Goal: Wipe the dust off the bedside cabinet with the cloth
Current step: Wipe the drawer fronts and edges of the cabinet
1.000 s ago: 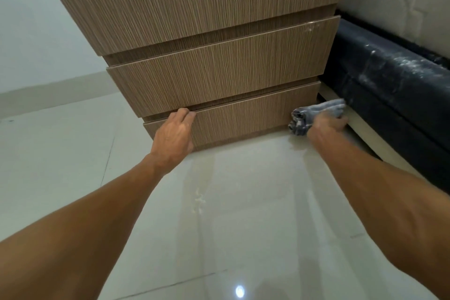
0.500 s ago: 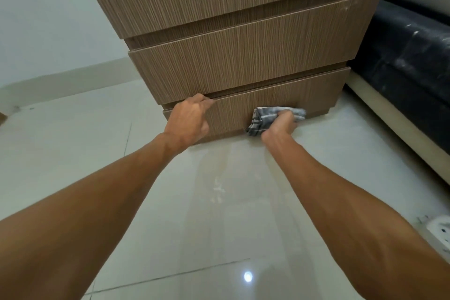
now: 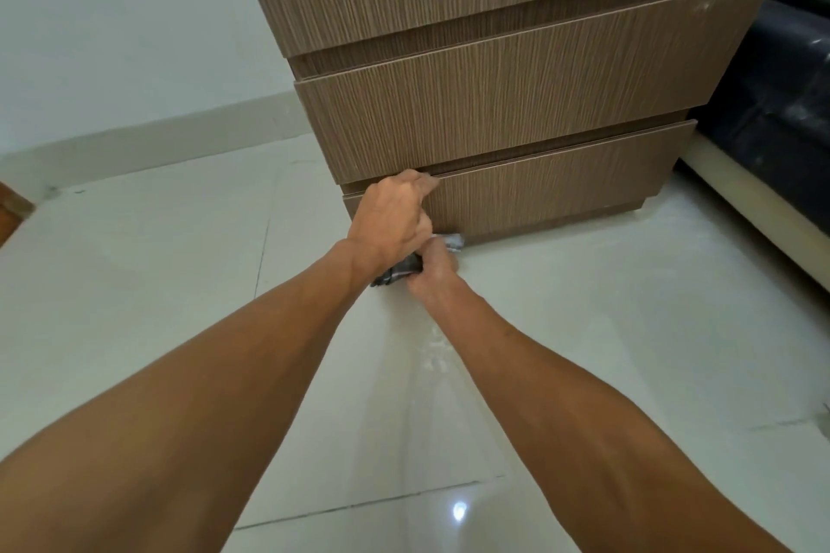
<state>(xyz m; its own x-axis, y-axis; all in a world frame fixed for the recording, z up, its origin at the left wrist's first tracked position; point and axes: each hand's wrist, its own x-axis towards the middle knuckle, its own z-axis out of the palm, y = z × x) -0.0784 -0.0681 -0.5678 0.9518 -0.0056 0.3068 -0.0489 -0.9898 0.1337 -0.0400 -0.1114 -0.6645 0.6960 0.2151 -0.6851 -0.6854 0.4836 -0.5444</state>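
Low, L hand [image 3: 395, 216] hooks drawer [image 3: 561, 189], R hand [image 3: 433, 272] grips cloth [image 3: 397, 275]

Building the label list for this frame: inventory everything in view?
bedside cabinet: 1, brown wood grain, centre, on the floor
upper drawer front: 1, same brown, cabinet front
lower drawer front: 1, same brown, under the upper one
cloth: 1, grey, bunched at the cabinet's base
floor: 1, glossy cream tiles
wall: 1, pale, left
bed frame: 1, dark, right edge
left hand: 1, fingers curled over the lower drawer front's top edge
right hand: 1, grips the cloth, just below the left hand
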